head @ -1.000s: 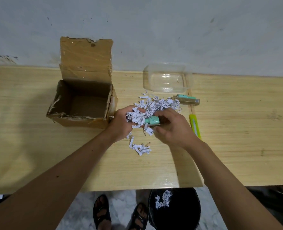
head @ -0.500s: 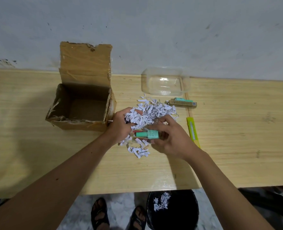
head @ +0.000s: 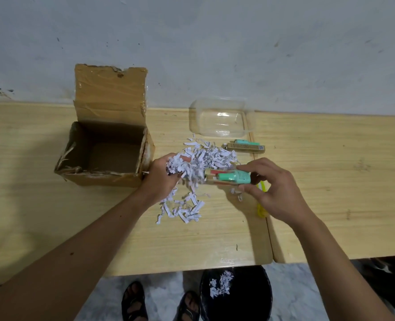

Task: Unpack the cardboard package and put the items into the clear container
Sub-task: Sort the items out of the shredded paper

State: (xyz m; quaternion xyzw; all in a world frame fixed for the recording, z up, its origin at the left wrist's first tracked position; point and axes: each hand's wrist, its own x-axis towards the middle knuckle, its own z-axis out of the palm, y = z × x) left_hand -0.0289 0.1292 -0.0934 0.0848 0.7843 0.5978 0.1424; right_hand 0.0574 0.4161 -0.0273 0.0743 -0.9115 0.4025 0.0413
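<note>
Between the two hands, above the wooden table (head: 330, 181), a small mint-green item (head: 234, 177) is being held in the air, lying roughly level with its narrower end pointing toward the left hand. Something reddish and tan is showing just beside that end, too blurred to identify. The right hand (head: 275, 193) is pinching the item, fingers on top and thumb underneath, clamped on its wider end. The left hand (head: 161, 176) is gripping a clump of shredded white paper (head: 199, 163), fingers curled closed around it; strands are trailing onto the table below, and a second loose heap of shreds (head: 182, 208) is lying nearer the table edge.

Behind the shreds, a tan packaged item (head: 245, 147) with a mint-green piece showing along its far side is resting flat on the table, just in front of the clear container (head: 222, 119). The container is sitting open near the wall (head: 215, 42), with nothing visible inside it. A yellow-green object (head: 262, 208) is lying on the table mostly hidden under the right hand.

To the left, the cardboard package (head: 104, 154) is standing open with its back flap upright against the wall; its interior is looking empty, with a few straw-like strands clinging to the rim.

Below the table edge, a black bin (head: 238, 295) is holding some white shreds, and two sandalled feet (head: 134, 302) are standing on the pale floor beside it.
</note>
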